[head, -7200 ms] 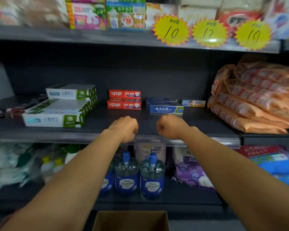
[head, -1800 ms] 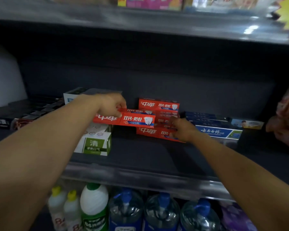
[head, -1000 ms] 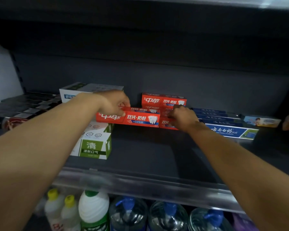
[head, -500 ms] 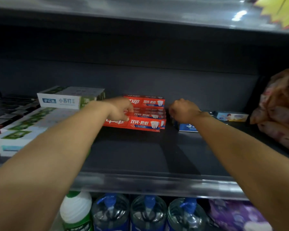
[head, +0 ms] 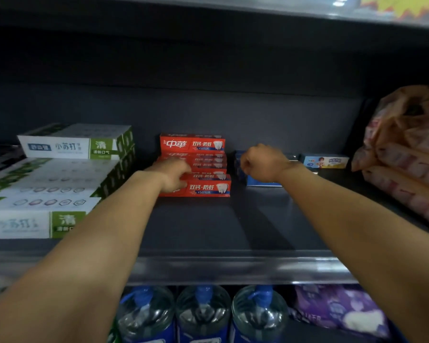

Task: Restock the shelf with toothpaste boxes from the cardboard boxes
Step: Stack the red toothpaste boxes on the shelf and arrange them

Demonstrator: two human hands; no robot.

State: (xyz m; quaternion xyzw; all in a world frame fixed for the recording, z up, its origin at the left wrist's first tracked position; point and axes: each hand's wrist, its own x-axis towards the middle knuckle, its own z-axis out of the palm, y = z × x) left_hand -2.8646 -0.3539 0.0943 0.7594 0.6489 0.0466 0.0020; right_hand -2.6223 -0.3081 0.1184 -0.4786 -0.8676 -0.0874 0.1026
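- Two hands are in over the shelf as I watch, both reaching toward the red toothpaste stack.
- Left hand rests on the left end of the front red box; the fingers look curled over its end, gripping or nudging it. My read is that it is squaring this box against the stack behind, label facing out.
- Front box lies flat on the shelf floor, touching the stack; the rest rise behind it in a stepped pile, so the printed faces stay readable.
- Right hand is curled into a loose fist with nothing in it that I can see, hovering just in front of the blue boxes beside the red ones. It hides most of them.
- Green-and-white boxes sit stacked to the left and a small pale box sits at the back right, so each brand keeps its own lane.
- Orange packets are piled at the far right; water bottles stand on the level below.
- No cardboard box in view; bare floor in front suggests more boxes are needed.
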